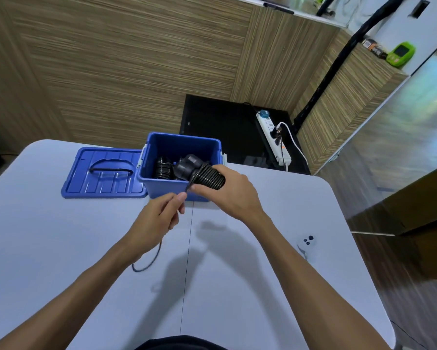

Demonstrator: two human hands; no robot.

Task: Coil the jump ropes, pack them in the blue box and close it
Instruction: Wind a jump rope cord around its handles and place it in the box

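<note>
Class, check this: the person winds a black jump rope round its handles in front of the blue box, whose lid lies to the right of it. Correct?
Not quite. The head view shows the lid lying left of the blue box, not right. The rest holds.

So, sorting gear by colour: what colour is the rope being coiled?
Black: the coiled jump rope in the right hand, head view.

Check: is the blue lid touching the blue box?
Cannot tell. In the head view the lid lies flat beside the box, their edges meeting without a plain gap or contact.
</note>
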